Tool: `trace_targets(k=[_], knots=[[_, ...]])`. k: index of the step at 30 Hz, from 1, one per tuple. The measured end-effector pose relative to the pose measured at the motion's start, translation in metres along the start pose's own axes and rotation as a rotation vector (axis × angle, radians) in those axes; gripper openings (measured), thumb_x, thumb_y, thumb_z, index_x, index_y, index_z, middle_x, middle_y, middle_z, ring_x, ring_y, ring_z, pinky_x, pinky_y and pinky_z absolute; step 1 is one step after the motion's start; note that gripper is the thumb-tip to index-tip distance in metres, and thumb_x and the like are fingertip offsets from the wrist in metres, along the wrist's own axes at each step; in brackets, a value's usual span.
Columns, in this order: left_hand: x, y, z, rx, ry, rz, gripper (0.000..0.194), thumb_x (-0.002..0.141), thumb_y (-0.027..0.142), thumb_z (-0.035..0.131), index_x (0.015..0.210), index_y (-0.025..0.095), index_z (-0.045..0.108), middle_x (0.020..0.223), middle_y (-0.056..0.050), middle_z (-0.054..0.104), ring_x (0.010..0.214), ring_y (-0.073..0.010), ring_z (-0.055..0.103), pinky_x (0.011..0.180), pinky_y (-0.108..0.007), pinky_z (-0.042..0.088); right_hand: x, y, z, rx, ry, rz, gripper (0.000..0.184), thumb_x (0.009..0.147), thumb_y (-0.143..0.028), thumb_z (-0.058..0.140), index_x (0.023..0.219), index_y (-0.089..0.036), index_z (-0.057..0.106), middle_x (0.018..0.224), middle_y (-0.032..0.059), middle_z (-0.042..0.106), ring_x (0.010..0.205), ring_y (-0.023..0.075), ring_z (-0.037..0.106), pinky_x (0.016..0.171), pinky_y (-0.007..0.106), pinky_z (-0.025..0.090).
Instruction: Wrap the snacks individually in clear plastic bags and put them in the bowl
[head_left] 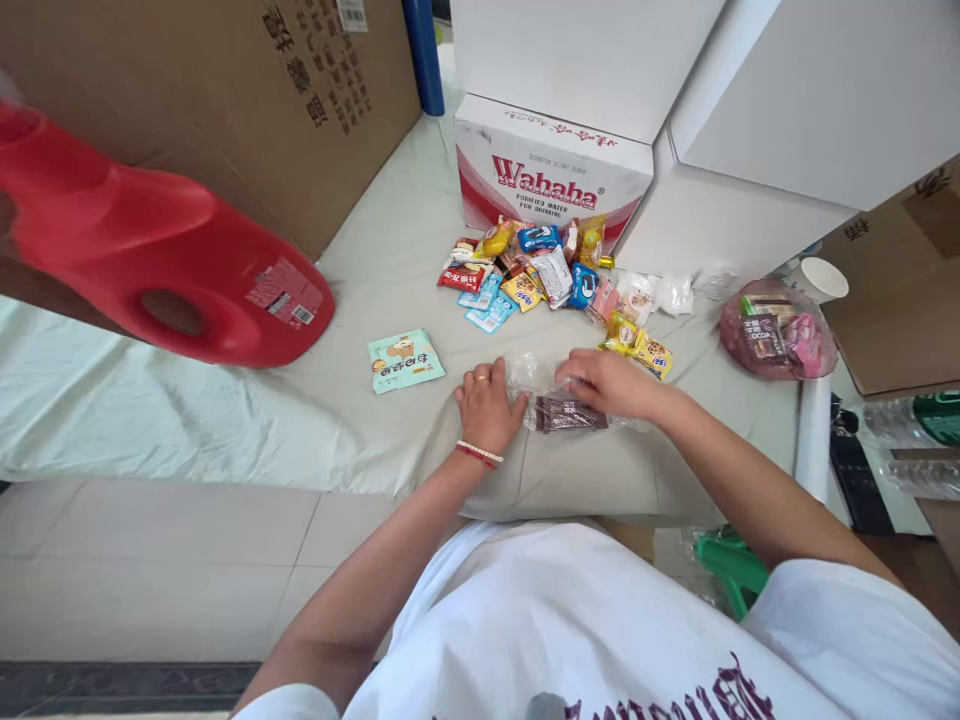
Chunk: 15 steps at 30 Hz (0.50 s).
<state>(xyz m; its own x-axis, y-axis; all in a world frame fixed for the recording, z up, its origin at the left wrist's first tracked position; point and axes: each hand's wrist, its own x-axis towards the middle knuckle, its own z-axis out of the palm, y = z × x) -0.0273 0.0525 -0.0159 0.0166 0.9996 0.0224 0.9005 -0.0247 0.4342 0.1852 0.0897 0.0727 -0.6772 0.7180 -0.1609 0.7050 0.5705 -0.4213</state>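
Observation:
A clear plastic bag (pixel 523 372) lies on the covered table in front of me, with a dark brown snack packet (pixel 571 414) in or under its film. My left hand (pixel 489 408) rests flat at the bag's left edge, fingers spread and thumb against the plastic. Over the packet's right part, my right hand (pixel 604 382) is closed, its curled fingers pinching the clear film. A pale green snack packet (pixel 406 361) lies to the left. Beyond my hands is a pile of small wrapped snacks (pixel 523 290), with yellow packets (pixel 651 354) nearest my right hand.
A Wahaha carton (pixel 551 185) stands behind the pile, near white boxes (pixel 757 120). On the left are a large red jug (pixel 172 260) and a cardboard box (pixel 187 120). A pinkish bag of snacks (pixel 735 345) and a paper cup (pixel 823 280) are at right.

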Motion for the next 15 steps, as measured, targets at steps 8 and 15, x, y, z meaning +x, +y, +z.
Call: trace_targets(k=[8, 15], knots=[[0.01, -0.02, -0.007, -0.419, -0.053, 0.035, 0.012, 0.082, 0.019, 0.057, 0.09, 0.022, 0.066, 0.108, -0.008, 0.066, 0.108, -0.0279, 0.058, 0.095, -0.045, 0.045, -0.046, -0.027, 0.058, -0.284, -0.232, 0.065, 0.059, 0.096, -0.01, 0.044, 0.148, -0.038, 0.053, 0.112, 0.0068, 0.061, 0.069, 0.0157, 0.053, 0.058, 0.027, 0.024], [-0.002, -0.008, -0.022, -0.637, -0.182, 0.174, 0.015, 0.091, 0.027, 0.049, 0.083, 0.021, 0.061, 0.106, -0.007, 0.064, 0.108, -0.0232, 0.06, 0.1, -0.04, 0.047, -0.045, -0.028, 0.065, -0.194, -0.155, 0.121, 0.056, 0.097, -0.011, 0.046, 0.146, -0.039, 0.057, 0.112, 0.0075, 0.061, 0.076, 0.0167, 0.056, 0.061, 0.025, 0.032]])
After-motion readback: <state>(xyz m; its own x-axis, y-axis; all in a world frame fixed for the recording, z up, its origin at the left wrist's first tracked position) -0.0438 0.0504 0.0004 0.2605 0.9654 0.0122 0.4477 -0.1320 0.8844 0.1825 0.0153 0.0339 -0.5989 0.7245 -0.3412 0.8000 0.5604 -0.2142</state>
